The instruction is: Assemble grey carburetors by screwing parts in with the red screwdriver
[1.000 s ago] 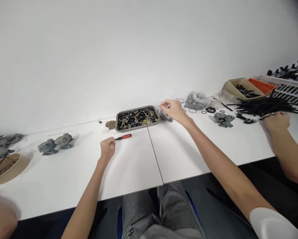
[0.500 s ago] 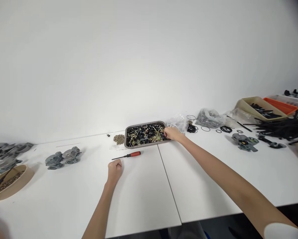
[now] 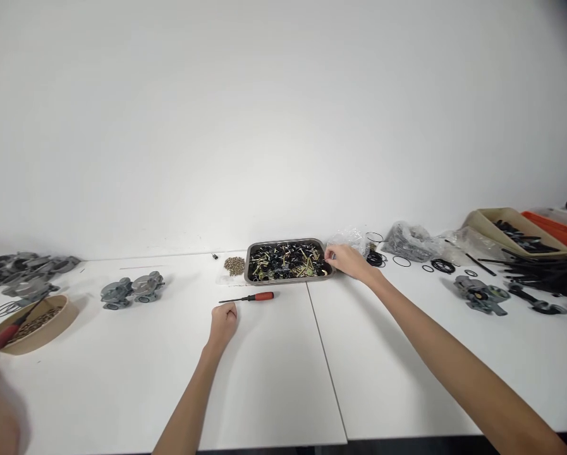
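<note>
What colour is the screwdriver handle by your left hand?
Red, with a black shaft; the head view shows the screwdriver clearly.

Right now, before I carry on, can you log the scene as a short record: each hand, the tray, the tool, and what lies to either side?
Left hand: closed fist resting on the table, just short of the screwdriver, not touching it.
Right hand: at the right end of the tray; grip unclear.
Tray: full of small black and brass-coloured parts.
Beside tray: small brass-coloured pile left, clear bag and black rings right.
Far left: grey castings, paper bowl.
</note>
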Demonstrator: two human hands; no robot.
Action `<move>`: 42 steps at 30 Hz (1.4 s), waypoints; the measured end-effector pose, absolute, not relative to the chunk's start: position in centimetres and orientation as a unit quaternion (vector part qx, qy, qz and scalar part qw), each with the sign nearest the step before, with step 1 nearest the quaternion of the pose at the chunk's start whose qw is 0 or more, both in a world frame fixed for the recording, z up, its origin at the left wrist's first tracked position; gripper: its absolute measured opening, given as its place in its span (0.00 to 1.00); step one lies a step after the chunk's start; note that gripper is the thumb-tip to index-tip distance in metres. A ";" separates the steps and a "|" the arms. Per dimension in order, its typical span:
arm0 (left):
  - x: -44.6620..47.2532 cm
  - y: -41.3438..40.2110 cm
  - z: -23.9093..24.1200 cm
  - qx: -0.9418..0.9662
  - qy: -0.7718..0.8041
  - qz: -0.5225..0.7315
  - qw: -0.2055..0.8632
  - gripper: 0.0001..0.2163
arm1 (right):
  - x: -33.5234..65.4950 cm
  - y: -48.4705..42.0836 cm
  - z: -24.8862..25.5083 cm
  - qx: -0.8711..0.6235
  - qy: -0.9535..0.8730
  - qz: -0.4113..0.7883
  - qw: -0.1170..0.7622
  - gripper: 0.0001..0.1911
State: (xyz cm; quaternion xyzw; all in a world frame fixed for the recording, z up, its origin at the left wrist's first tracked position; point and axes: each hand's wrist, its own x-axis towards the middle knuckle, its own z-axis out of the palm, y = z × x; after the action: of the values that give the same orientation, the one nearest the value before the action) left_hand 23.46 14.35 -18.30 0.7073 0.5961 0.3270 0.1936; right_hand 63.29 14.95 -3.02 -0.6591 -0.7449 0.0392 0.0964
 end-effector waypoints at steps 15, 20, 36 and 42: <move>23.9 13.9 -17.4 0.697 0.589 0.349 0.213 0.12 | 63.5 7.2 -9.4 -0.671 -0.732 -0.002 0.119 0.12; 24.0 13.8 -17.2 0.693 0.598 0.336 0.219 0.13 | 61.4 15.1 -6.6 -0.676 -0.727 0.022 0.117 0.12; 24.1 13.8 -17.2 0.686 0.594 0.345 0.240 0.15 | 60.4 15.9 -2.7 -0.618 -0.758 0.102 0.180 0.10; 24.1 13.6 -17.1 0.685 0.589 0.358 0.237 0.13 | 60.5 9.2 -4.2 -0.573 -0.788 0.144 0.170 0.10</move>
State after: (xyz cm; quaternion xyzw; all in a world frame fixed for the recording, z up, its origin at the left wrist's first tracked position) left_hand 24.05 13.57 -17.05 0.6846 0.5891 0.3581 0.2367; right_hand 60.46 9.19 -4.24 -0.5733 -0.7885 0.1442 0.1699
